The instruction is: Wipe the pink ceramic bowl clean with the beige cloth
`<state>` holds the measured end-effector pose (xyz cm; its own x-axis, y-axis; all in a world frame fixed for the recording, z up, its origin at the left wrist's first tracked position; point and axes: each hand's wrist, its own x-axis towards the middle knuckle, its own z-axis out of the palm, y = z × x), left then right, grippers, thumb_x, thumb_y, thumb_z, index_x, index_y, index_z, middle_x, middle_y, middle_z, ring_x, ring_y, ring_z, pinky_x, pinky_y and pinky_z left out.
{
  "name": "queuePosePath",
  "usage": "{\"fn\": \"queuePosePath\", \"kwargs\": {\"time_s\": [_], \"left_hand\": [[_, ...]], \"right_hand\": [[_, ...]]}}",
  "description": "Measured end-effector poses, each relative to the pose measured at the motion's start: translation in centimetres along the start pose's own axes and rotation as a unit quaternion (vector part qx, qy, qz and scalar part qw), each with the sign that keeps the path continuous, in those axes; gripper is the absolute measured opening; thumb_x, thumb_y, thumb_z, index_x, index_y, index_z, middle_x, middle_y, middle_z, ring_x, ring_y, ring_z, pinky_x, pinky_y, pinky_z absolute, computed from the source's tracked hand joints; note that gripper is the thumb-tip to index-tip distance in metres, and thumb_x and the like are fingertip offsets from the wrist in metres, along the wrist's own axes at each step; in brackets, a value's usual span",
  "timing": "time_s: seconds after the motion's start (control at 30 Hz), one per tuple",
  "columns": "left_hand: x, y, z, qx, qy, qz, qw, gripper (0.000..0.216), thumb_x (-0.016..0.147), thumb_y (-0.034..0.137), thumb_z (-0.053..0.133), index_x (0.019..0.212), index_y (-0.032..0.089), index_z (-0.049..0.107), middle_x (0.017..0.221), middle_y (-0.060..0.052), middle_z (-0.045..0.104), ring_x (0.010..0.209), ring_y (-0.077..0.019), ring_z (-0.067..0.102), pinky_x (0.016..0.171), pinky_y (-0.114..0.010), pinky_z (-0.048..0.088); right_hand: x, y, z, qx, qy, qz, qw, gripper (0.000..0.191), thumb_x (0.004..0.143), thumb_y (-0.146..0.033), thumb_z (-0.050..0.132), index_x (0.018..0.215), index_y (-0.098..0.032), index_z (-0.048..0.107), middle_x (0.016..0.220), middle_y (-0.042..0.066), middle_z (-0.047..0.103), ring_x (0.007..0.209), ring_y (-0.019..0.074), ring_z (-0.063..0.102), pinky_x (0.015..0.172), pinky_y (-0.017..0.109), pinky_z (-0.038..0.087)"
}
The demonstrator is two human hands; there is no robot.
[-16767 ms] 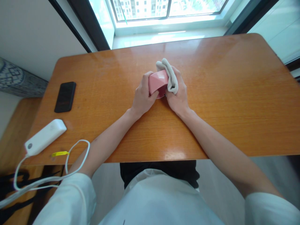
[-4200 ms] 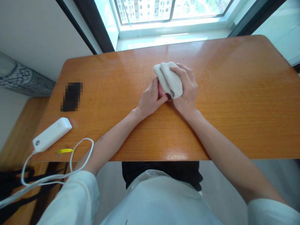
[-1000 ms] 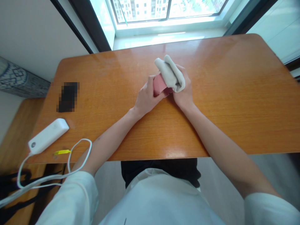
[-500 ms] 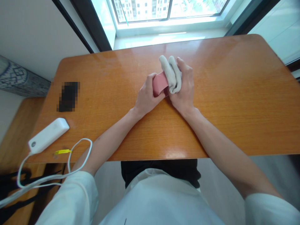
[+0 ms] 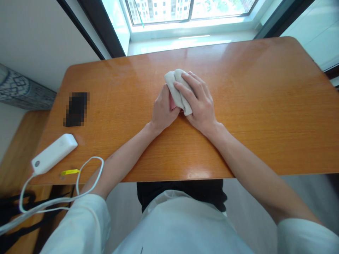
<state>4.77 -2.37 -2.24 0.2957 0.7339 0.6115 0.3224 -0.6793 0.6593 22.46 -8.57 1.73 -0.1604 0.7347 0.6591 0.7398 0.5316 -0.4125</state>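
Observation:
Over the middle of the wooden table, my left hand (image 5: 163,110) grips a pink box-shaped object (image 5: 172,102) from its left side. A folded off-white cloth (image 5: 178,87) lies over the top and right of that object and covers most of it. My right hand (image 5: 200,100) holds the cloth from the right, its fingers bent across it and pressing it against the pink object. Both wrists stay close above the tabletop. What exactly the pink object is, I cannot make out.
On the table's (image 5: 265,116) left side lie a blurred-out black item (image 5: 76,109) and a white power-strip-like device (image 5: 54,154). Its white cable (image 5: 90,157), with a yellow tag (image 5: 70,172), loops by my left forearm. A window (image 5: 189,12) is beyond the far edge.
My right hand has moved left and turned over, bringing the cloth across the top of the pink object. My left hand has shifted slightly left, keeping its grip.

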Motion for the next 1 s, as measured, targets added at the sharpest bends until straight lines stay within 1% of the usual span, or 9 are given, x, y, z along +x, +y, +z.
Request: {"fn": "queuePosePath", "kwargs": {"time_s": [0.1, 0.17, 0.27, 0.43, 0.53, 0.6, 0.8, 0.9, 1.0], "left_hand": [[0.2, 0.1, 0.1, -0.007, -0.013, -0.016, 1.000, 0.037, 0.108, 0.049, 0.069, 0.134, 0.035, 0.047, 0.123, -0.007, 0.074, 0.111, -0.0315, 0.076, 0.091, -0.052, 0.064], [0.3, 0.2, 0.1, 0.002, -0.029, -0.031, 0.999, 0.042, 0.108, 0.045, 0.070, 0.141, 0.034, 0.046, 0.132, -0.008, 0.075, 0.119, -0.0323, 0.076, 0.098, -0.050, 0.064], [0.4, 0.1, 0.2, 0.009, -0.043, -0.026, 0.999, 0.053, 0.108, 0.045, 0.070, 0.152, 0.032, 0.044, 0.146, -0.010, 0.073, 0.132, -0.0333, 0.075, 0.107, -0.047, 0.062], [0.5, -0.4, 0.3, 0.012, -0.056, -0.009, 0.998, 0.061, 0.112, 0.051, 0.068, 0.163, 0.034, 0.039, 0.161, -0.012, 0.065, 0.147, -0.0341, 0.070, 0.120, -0.049, 0.058], [0.5, -0.2, 0.4, 0.009, -0.060, -0.014, 0.998, 0.062, 0.111, 0.046, 0.070, 0.164, 0.035, 0.040, 0.163, -0.012, 0.065, 0.149, -0.0348, 0.069, 0.124, -0.051, 0.058], [0.5, 0.0, 0.3, 0.010, -0.059, -0.021, 0.998, 0.061, 0.110, 0.043, 0.071, 0.163, 0.036, 0.041, 0.163, -0.011, 0.066, 0.146, -0.0339, 0.071, 0.122, -0.050, 0.059], [0.6, 0.1, 0.3, 0.013, -0.053, -0.017, 0.998, 0.059, 0.110, 0.046, 0.071, 0.161, 0.036, 0.043, 0.162, -0.010, 0.066, 0.142, -0.0317, 0.073, 0.118, -0.046, 0.061], [0.5, 0.0, 0.2, 0.004, -0.054, -0.013, 0.998, 0.062, 0.110, 0.050, 0.072, 0.162, 0.035, 0.043, 0.162, -0.011, 0.065, 0.147, -0.0333, 0.070, 0.121, -0.048, 0.060], [0.3, 0.0, 0.1, 0.000, -0.055, -0.010, 0.998, 0.064, 0.110, 0.055, 0.073, 0.162, 0.035, 0.042, 0.163, -0.012, 0.065, 0.150, -0.0340, 0.069, 0.122, -0.048, 0.059]], "right_hand": [[-0.1, 0.2, 0.3, 0.025, -0.003, 0.054, 0.998, 0.055, 0.116, -0.051, 0.049, 0.171, -0.051, 0.055, 0.184, -0.005, 0.054, 0.176, 0.0333, 0.046, 0.148, 0.066, 0.039], [0.0, 0.4, 0.3, 0.046, 0.002, 0.079, 0.996, 0.056, 0.116, -0.052, 0.048, 0.172, -0.048, 0.054, 0.184, -0.003, 0.054, 0.175, 0.0346, 0.048, 0.147, 0.066, 0.038], [0.2, 0.7, 0.3, 0.071, 0.011, 0.082, 0.994, 0.055, 0.116, -0.051, 0.046, 0.170, -0.045, 0.054, 0.183, -0.001, 0.055, 0.172, 0.0322, 0.051, 0.147, 0.062, 0.040], [0.4, 1.8, 1.0, 0.118, 0.047, 0.092, 0.988, 0.053, 0.115, -0.051, 0.050, 0.167, -0.040, 0.054, 0.175, 0.004, 0.063, 0.164, 0.0295, 0.059, 0.143, 0.059, 0.047], [0.4, 2.7, 1.7, 0.129, 0.043, 0.129, 0.982, 0.055, 0.114, -0.054, 0.052, 0.166, -0.039, 0.053, 0.174, 0.004, 0.064, 0.163, 0.0294, 0.061, 0.142, 0.060, 0.047], [0.4, 3.2, 2.1, 0.144, 0.040, 0.152, 0.977, 0.055, 0.112, -0.054, 0.054, 0.165, -0.039, 0.052, 0.174, 0.003, 0.064, 0.162, 0.0274, 0.062, 0.143, 0.057, 0.047], [0.4, 4.2, 2.2, 0.159, 0.032, 0.167, 0.972, 0.053, 0.111, -0.058, 0.054, 0.159, -0.037, 0.057, 0.170, 0.002, 0.069, 0.159, 0.0265, 0.063, 0.141, 0.054, 0.049], [0.2, 3.8, 2.0, 0.164, 0.043, 0.160, 0.972, 0.050, 0.109, -0.051, 0.057, 0.158, -0.038, 0.058, 0.167, 0.001, 0.072, 0.155, 0.0244, 0.066, 0.140, 0.049, 0.050], [-0.1, 2.6, 1.8, 0.142, 0.058, 0.157, 0.976, 0.052, 0.109, -0.048, 0.057, 0.159, -0.034, 0.057, 0.162, 0.004, 0.075, 0.149, 0.0281, 0.072, 0.135, 0.055, 0.055]]}}
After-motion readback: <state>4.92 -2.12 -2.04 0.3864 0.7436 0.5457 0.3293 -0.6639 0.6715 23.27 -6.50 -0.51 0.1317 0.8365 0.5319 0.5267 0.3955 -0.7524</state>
